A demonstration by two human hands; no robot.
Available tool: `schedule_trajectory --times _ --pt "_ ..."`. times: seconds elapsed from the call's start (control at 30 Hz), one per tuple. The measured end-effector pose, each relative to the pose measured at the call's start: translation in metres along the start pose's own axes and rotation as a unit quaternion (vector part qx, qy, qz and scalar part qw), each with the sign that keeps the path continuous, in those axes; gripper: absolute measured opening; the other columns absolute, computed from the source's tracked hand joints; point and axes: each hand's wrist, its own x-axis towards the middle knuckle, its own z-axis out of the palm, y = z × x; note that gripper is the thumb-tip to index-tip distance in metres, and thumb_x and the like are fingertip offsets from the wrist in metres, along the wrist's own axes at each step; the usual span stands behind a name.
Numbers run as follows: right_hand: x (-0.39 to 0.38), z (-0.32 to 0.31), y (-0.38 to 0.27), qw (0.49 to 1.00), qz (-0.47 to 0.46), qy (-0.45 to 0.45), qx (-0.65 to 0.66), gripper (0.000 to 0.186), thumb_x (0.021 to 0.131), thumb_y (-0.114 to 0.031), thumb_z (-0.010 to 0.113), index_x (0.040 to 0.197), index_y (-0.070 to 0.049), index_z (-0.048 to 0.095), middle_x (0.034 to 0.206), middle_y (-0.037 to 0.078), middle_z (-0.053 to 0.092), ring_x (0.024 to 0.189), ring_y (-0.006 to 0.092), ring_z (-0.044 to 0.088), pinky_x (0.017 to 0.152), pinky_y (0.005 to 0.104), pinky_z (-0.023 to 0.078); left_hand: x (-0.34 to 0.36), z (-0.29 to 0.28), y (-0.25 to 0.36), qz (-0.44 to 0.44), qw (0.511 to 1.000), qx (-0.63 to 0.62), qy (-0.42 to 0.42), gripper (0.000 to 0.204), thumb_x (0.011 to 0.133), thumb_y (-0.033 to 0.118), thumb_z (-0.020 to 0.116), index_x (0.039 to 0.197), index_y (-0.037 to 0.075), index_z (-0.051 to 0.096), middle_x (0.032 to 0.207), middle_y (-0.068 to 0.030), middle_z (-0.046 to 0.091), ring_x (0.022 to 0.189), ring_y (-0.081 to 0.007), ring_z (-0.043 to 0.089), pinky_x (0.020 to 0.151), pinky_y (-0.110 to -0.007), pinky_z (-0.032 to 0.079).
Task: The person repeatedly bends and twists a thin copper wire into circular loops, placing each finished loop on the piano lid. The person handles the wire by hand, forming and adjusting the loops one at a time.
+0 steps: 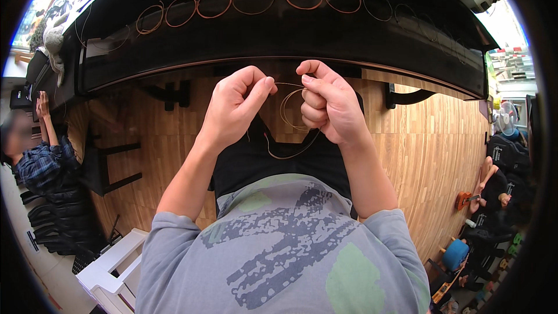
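Observation:
Between my hands, over my lap, a thin brass-coloured wire string (289, 115) forms a loose coil, with a length hanging down in a curve. My left hand (235, 104) pinches the wire between thumb and forefinger. My right hand (328, 102) is curled on the coil, its lower fingers closed round it and its thumb and forefinger at the upper strand. Just beyond my hands, a row of coiled strings (303, 7), some copper-coloured and some paler, lies on a long black glossy surface (232, 40).
At the left a person (40, 160) in a checked shirt sits by the black furniture. At the right another person (500, 192) sits beside a small orange instrument (465, 200). A white stool (104, 267) stands lower left, a blue round object (456, 253) lower right, a fan (505, 116) farther back.

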Motion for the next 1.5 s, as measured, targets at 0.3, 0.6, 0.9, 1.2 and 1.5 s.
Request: schedule_trajectory --times 0.3,0.6,0.9,1.2,1.5 --pt "0.003 -0.005 0.0 1.0 -0.005 0.006 0.007 0.01 0.097 -0.012 0.047 0.106 -0.008 0.047 0.055 -0.007 0.03 0.041 0.0034 0.023 0.039 0.0212 0.018 0.007 0.017 -0.001 -0.036 0.983 -0.116 -0.137 0.029 0.102 0.025 0.041 0.093 0.002 0.056 0.073 0.0004 0.052 0.069 -0.0067 0.051 0.062 -0.022 0.043" --pt "0.006 -0.006 0.01 0.998 -0.039 0.044 0.0 0.013 0.099 -0.016 0.045 0.1 -0.005 0.051 0.058 -0.004 0.039 0.051 0.0073 0.04 0.052 0.0229 0.036 0.005 0.052 -0.02 -0.052 0.939 -0.339 -0.005 0.028 0.103 0.025 0.034 0.08 0.01 0.041 0.061 0.0038 0.033 0.052 -0.0068 0.036 0.045 -0.022 0.035" --pt "0.001 -0.011 0.014 0.998 -0.066 -0.008 -0.016 0.029 0.102 -0.023 0.042 0.083 -0.005 0.054 0.059 0.001 0.049 0.061 0.0124 0.052 0.065 0.025 0.045 0.006 0.05 -0.015 -0.024 0.914 -0.405 -0.004 0.028 0.103 0.025 0.032 0.081 0.01 0.04 0.06 0.0031 0.033 0.05 -0.0073 0.035 0.043 -0.023 0.034" --pt "-0.006 -0.01 0.004 0.999 -0.043 -0.024 -0.008 0.029 0.103 -0.025 0.038 0.081 -0.009 0.046 0.055 -0.004 0.034 0.048 0.0097 0.038 0.049 0.0214 0.036 0.005 0.031 -0.02 -0.005 0.982 -0.188 -0.023 0.032 0.103 0.028 0.038 0.09 0.004 0.056 0.073 0.0006 0.055 0.068 -0.0057 0.052 0.058 -0.02 0.044" --pt "-0.005 -0.011 0.0 0.999 -0.003 0.01 0.041 0.026 0.102 -0.027 0.04 0.081 -0.012 0.043 0.059 -0.007 0.026 0.048 0.0035 0.024 0.04 0.018 0.02 0.0 0.02 -0.018 -0.071 0.968 -0.223 -0.088 0.026 0.1 0.024 0.047 0.097 0.003 0.062 0.076 0.0003 0.06 0.072 -0.0069 0.058 0.063 -0.021 0.048"
